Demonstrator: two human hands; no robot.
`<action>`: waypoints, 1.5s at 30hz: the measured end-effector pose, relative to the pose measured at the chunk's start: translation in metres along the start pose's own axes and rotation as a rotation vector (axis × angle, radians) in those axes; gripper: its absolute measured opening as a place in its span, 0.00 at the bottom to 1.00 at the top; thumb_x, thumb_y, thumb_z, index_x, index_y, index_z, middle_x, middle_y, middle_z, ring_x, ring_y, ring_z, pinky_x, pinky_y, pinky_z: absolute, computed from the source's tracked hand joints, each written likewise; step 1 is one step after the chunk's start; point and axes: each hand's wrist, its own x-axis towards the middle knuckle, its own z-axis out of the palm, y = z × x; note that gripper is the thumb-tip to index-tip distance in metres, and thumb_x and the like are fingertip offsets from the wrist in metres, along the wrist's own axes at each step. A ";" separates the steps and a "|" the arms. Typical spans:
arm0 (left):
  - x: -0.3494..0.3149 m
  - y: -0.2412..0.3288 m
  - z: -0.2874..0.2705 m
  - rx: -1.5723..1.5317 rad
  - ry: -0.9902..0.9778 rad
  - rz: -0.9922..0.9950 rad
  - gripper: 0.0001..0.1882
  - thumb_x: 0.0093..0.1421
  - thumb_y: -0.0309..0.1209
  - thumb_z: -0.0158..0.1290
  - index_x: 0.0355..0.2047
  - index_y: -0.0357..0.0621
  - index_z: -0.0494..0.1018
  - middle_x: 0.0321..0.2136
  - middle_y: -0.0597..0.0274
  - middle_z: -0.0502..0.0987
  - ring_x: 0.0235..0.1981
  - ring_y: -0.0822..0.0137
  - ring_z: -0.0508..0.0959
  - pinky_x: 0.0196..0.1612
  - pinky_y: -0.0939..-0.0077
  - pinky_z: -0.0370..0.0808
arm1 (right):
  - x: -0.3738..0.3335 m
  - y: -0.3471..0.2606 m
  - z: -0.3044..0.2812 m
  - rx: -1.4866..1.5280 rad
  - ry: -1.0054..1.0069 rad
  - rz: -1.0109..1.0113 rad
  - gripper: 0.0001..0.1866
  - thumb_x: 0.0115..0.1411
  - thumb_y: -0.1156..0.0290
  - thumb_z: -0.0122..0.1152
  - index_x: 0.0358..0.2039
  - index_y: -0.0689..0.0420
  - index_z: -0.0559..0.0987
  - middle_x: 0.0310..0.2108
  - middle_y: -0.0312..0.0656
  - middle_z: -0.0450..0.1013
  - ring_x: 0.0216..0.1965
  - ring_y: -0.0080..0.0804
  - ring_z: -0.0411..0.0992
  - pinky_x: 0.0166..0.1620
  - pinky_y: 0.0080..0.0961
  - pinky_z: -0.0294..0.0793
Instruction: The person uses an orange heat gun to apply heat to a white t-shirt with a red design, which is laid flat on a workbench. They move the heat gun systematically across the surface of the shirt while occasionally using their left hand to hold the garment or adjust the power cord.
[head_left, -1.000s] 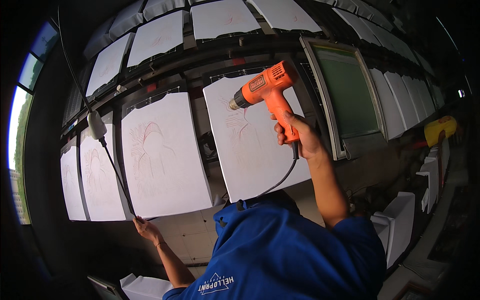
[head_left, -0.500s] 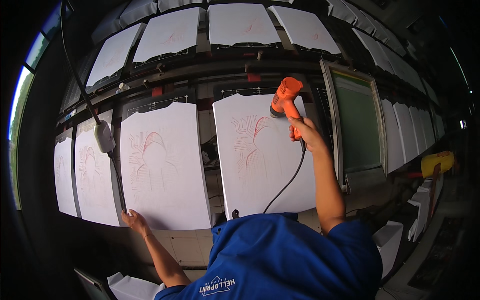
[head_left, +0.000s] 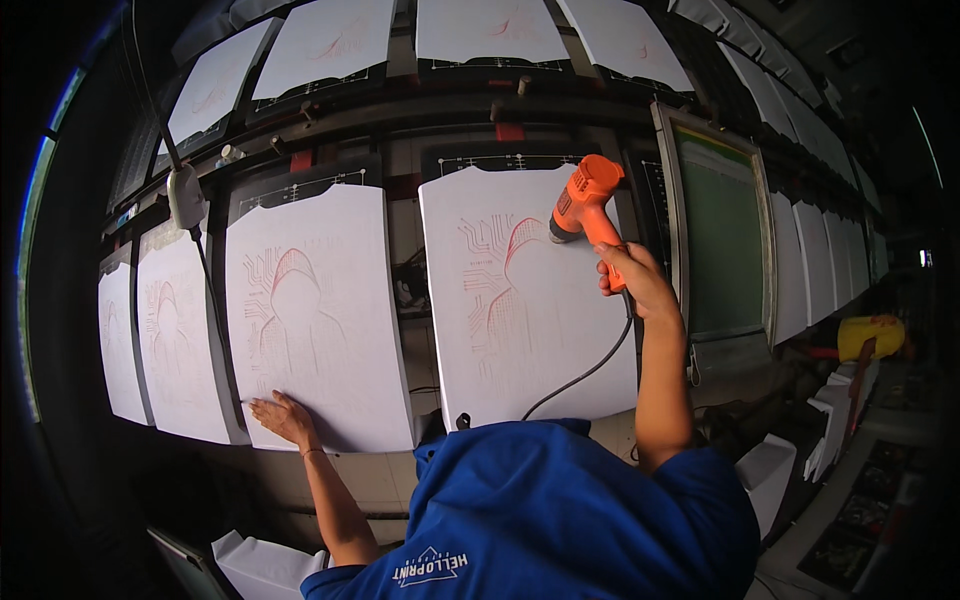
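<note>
My right hand (head_left: 642,280) is wrapped round the handle of an orange heat gun (head_left: 588,190), its dark nozzle tilted down at the upper right of a white fabric panel (head_left: 570,340). This panel bears a red line print of a hooded figure with circuit-like lines. From the handle a black cord (head_left: 578,377) runs down toward my body. My left hand (head_left: 284,418) lies with fingers stretched out on the lower left of the neighbouring white panel (head_left: 370,390), which carries a similar print. Close to its fingertips hangs another dark cord (head_left: 208,270), coming from a white plug box (head_left: 186,197).
A framed screen (head_left: 715,220) leans at the right of the panel under the heat gun. More printed white panels (head_left: 322,45) line the far side, beyond a dark rail (head_left: 400,127). A yellow container (head_left: 870,338) stands at the far right.
My left hand has left the hanging cord and moved up and right onto the panel, fingers stretched. The plug box swung left. The heat gun shifted slightly right and down relative to the panel.
</note>
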 end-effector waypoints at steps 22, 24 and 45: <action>0.004 0.210 0.001 -0.154 -0.120 0.672 0.32 0.70 0.42 0.34 0.66 0.31 0.48 0.68 0.44 0.47 0.70 0.49 0.43 0.69 0.56 0.39 | 0.012 -0.008 0.035 -0.072 -0.098 -0.024 0.17 0.59 0.59 0.61 0.35 0.60 0.72 0.24 0.35 0.69 0.21 0.21 0.69 0.25 0.21 0.71; -0.005 0.218 0.001 -0.154 -0.127 0.706 0.32 0.69 0.42 0.35 0.66 0.31 0.48 0.68 0.44 0.47 0.70 0.49 0.43 0.69 0.56 0.40 | 0.004 -0.003 0.034 -0.112 -0.114 -0.041 0.17 0.59 0.59 0.61 0.36 0.60 0.72 0.24 0.35 0.69 0.21 0.21 0.69 0.24 0.21 0.71; 0.015 0.012 -0.007 -0.006 -0.074 0.194 0.32 0.70 0.44 0.31 0.66 0.32 0.49 0.68 0.45 0.47 0.70 0.51 0.44 0.69 0.57 0.39 | -0.011 -0.007 0.043 -0.151 -0.234 0.015 0.17 0.60 0.60 0.61 0.35 0.63 0.73 0.25 0.35 0.68 0.22 0.21 0.69 0.25 0.20 0.71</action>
